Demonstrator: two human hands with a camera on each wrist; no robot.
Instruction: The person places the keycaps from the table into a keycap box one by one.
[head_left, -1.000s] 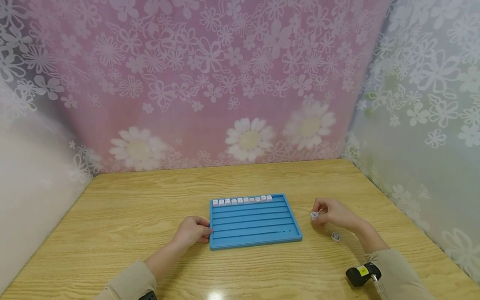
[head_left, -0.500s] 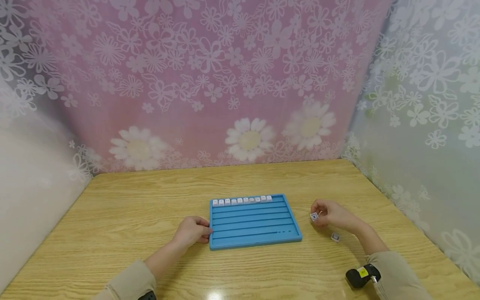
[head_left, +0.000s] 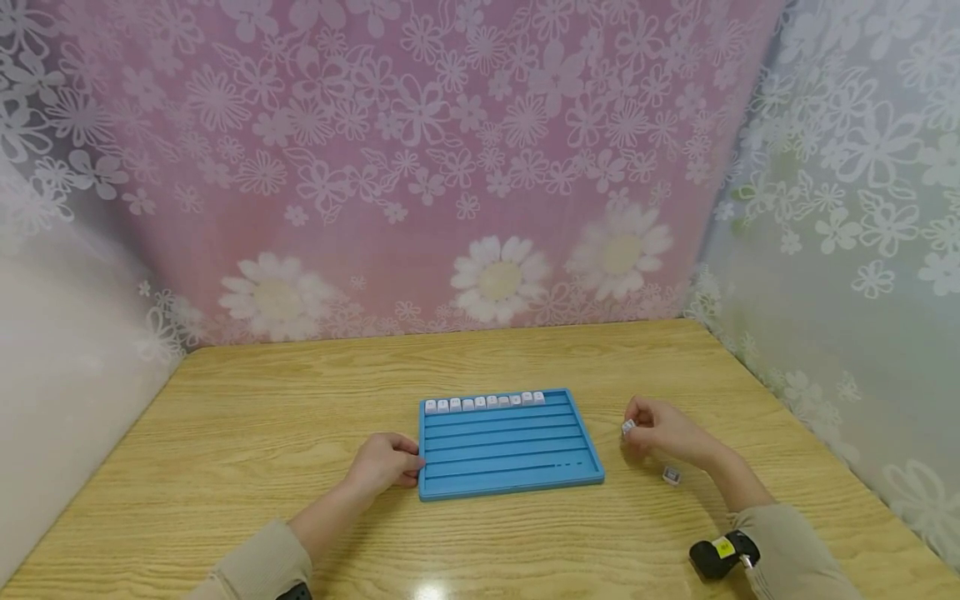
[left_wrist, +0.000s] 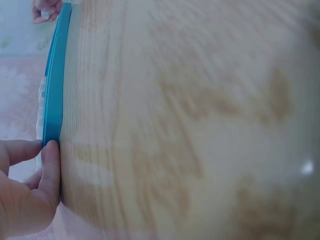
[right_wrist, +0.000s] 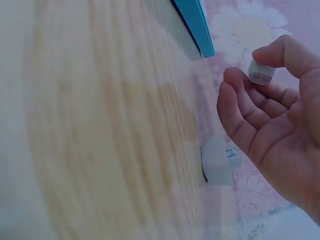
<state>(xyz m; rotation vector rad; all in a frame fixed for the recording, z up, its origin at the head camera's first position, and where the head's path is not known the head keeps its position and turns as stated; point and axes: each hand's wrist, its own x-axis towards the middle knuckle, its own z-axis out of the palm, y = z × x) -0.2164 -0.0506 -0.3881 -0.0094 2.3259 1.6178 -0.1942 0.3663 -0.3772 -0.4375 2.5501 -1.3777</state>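
Note:
A blue ridged tray [head_left: 495, 457] lies on the wooden table, its far groove holding a row of white keycaps [head_left: 480, 402]. My left hand [head_left: 381, 461] grips the tray's left edge between thumb and fingers; the left wrist view shows the fingertips right at the end of the tray's side wall [left_wrist: 56, 90]. To the right of the tray, my right hand [head_left: 667, 431] pinches a white keycap [right_wrist: 261, 73] between thumb and finger, small print visible on one face. Another keycap [head_left: 671, 476] lies on the table below that hand, its hollow underside up.
A black wrist camera [head_left: 716, 557] is strapped to the right sleeve. Pink floral cloth [head_left: 390, 167] hangs behind the table's back edge, and pale panels [head_left: 862, 250] flank it. The tray's lower grooves are bare.
The keycap in my right fingers has turned, so its hollow underside no longer faces the head camera. The left hand and tray stay where they were.

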